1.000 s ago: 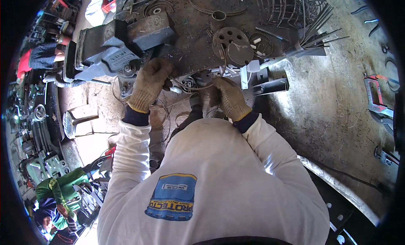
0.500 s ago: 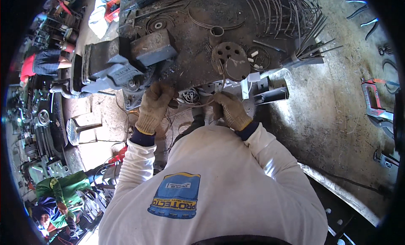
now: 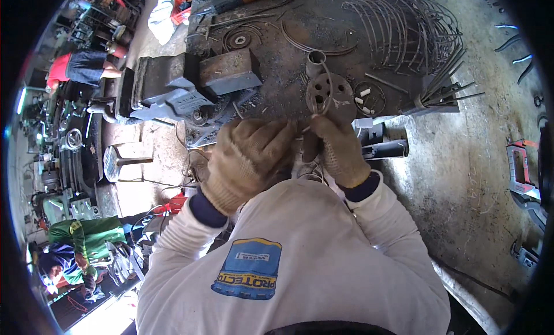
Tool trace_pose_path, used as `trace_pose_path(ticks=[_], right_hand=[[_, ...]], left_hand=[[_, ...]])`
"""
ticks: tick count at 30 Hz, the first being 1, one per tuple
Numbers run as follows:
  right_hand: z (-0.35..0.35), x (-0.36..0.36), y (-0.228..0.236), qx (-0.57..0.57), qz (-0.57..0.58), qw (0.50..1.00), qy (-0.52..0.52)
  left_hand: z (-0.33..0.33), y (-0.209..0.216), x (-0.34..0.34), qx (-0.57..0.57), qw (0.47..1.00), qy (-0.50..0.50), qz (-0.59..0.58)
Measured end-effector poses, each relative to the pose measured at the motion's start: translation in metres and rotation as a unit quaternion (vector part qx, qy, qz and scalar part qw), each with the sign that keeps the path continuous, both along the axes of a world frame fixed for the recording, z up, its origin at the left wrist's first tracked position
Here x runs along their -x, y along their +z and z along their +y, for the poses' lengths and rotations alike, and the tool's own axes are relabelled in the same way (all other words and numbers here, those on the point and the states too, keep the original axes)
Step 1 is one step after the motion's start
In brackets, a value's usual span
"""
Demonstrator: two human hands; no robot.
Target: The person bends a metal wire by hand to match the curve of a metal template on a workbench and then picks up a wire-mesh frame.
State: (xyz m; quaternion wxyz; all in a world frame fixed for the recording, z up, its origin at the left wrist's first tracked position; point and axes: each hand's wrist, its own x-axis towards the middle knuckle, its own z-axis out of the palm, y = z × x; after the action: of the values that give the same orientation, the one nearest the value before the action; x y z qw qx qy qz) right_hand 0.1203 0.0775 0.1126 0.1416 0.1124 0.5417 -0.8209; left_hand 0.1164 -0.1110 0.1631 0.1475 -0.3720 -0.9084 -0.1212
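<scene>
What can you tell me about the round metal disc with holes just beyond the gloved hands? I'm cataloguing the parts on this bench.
The round metal disc is dark, rusty-looking steel, pierced by several round holes. It lies flat on the grimy workbench, just past the fingertips of the right hand, with a short metal tube standing at its far edge. A thin bent wire arcs over it, seemingly rising from the gloved fingers. Whether the glove touches the disc itself cannot be told. Its near edge is partly hidden by the hand.
</scene>
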Motion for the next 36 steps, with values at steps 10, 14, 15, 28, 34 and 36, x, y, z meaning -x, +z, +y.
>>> trace_pose_path(ticks=[10,14,15,28,34,36], right_hand=[[0.047,0.019,0.022,0.008,0.142,0.990,-0.019],[0.062,-0.005,-0.011,-0.044,0.070,0.995,-0.063],[0.068,-0.010,-0.023,-0.087,0.063,0.991,-0.080],[0.071,-0.042,-0.042,-0.045,0.016,0.986,-0.158],[0.083,-0.055,-0.059,-0.074,0.007,0.973,-0.218],[0.083,-0.054,-0.054,-0.063,-0.031,0.970,-0.233]], left_hand=[[-0.018,0.037,0.208,-0.096,0.983,0.132,-0.082],[-0.050,0.004,0.313,-0.100,0.972,0.159,-0.140],[-0.054,-0.010,0.334,-0.099,0.973,0.154,-0.140],[-0.132,-0.056,0.480,0.278,0.933,0.180,-0.144],[0.015,-0.024,0.415,0.452,0.891,-0.043,0.028],[0.059,-0.049,0.392,0.421,0.906,-0.043,0.001]])
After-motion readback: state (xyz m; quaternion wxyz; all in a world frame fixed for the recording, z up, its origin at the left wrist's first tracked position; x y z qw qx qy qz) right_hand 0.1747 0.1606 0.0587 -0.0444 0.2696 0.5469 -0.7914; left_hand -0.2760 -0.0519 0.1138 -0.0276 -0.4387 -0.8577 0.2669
